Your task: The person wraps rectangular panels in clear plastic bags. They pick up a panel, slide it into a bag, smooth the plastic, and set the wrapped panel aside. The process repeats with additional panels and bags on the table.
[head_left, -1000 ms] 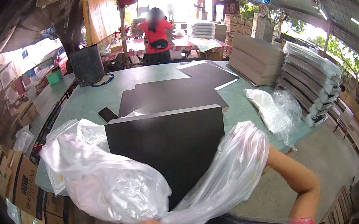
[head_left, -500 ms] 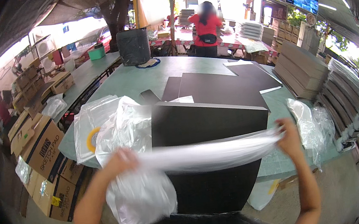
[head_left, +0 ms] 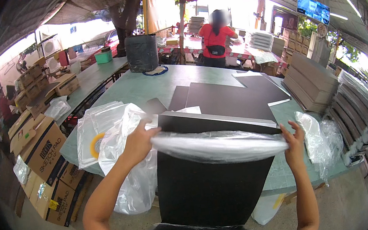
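Observation:
A clear plastic bag (head_left: 219, 148), gathered into a band, stretches between my two hands across a large black board (head_left: 214, 188). My left hand (head_left: 141, 139) grips the bag's left end beside the board's far left corner. At the other end, my right hand (head_left: 292, 138) pinches the bag beyond the board's right edge. The board leans from the table edge down toward my body, and a pale strip shows along its far edge. More clear plastic bags (head_left: 130, 183) lie left of the board and hang over the table edge.
On the green table (head_left: 105, 94) lie a yellow tape roll (head_left: 94, 147), flat dark boards (head_left: 227, 96) and crumpled plastic (head_left: 314, 139). Board stacks (head_left: 309, 72) stand at the right. Cardboard boxes (head_left: 40, 152) are piled at the left. A person in red (head_left: 214, 40) works farther back.
Both hands have moved, the left one clearly away from me and rightward, carrying the bag farther up the board. The hanging plastic at the left has shifted.

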Demonstrator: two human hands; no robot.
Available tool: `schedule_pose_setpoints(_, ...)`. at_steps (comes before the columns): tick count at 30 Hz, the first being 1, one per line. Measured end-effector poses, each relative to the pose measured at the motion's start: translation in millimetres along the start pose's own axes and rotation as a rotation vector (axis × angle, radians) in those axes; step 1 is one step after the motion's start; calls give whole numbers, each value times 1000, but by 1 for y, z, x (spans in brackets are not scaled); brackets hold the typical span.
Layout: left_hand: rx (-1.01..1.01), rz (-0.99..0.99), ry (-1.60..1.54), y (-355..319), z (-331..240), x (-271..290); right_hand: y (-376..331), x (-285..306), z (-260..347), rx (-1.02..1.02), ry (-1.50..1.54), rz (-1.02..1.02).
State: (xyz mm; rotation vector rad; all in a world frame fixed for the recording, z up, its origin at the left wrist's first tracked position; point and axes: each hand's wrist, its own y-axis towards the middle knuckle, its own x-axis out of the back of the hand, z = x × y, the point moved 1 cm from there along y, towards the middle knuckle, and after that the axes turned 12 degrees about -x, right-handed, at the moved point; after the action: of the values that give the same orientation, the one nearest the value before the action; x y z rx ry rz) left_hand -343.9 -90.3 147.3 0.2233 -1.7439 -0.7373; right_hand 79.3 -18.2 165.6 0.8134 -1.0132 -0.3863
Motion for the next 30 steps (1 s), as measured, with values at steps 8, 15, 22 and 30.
schedule_pose_setpoints(8,-83,-243,-203,15,-2,34,-21,66,14,-57,111,1)
schedule_pose_setpoints(15,337,-165,-1046,-1,14,58,-19,69,-13,-718,1366,669)
schedule_pose_setpoints(22,527,317,-1153,-110,32,-45,-195,-27,-110,-1096,1137,1178)
schedule_pose_setpoints(30,623,958,-953,-260,-19,-163,-390,-92,-131,-1417,181,1484)
